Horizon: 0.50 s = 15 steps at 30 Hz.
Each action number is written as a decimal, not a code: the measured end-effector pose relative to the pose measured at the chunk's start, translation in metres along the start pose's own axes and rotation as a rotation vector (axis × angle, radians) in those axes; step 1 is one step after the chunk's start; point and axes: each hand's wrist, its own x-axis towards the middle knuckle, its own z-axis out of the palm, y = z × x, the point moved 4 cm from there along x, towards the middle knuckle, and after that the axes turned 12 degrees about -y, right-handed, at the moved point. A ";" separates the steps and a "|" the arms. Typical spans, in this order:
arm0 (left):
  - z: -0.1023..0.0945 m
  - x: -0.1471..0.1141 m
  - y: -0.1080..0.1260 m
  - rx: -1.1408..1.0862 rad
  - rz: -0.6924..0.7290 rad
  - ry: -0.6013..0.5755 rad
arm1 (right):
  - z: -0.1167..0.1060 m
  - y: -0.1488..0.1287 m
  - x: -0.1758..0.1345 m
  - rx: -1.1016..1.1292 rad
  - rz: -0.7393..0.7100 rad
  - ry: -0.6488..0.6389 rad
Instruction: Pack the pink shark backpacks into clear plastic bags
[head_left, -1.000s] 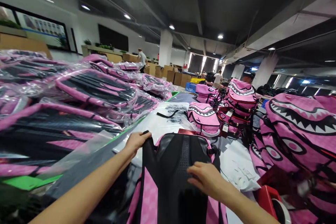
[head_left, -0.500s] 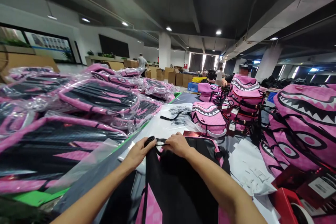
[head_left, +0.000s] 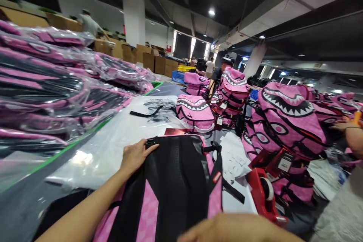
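Observation:
A black and pink backpack (head_left: 170,166) lies in front of me, its padded back panel facing up. My left hand (head_left: 137,155) grips its far left corner, with thumb and fingers around a black buckle (head_left: 150,142). Low in the picture, my right hand (head_left: 215,230) is over the near part of the backpack. It is smeared by motion and cut off by the frame edge, so its fingers do not show clearly. A black shoulder strap (head_left: 217,174) lies along the right side of the bag.
Plastic-wrapped backpacks (head_left: 36,83) are heaped at left. Pink shark-mouth backpacks (head_left: 289,113) are stacked at right, near a red tape dispenser (head_left: 259,189). Clear plastic bags (head_left: 113,136) and white paper (head_left: 234,155) lie on the table. A co-worker's arm (head_left: 353,132) shows at far right.
My right hand has left the backpack's top edge and come back toward me. My left hand stays at the buckle. The view has swung to the right.

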 end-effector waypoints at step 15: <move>0.066 0.009 0.167 -0.701 0.403 -0.373 | -0.153 0.056 0.024 0.036 0.419 1.031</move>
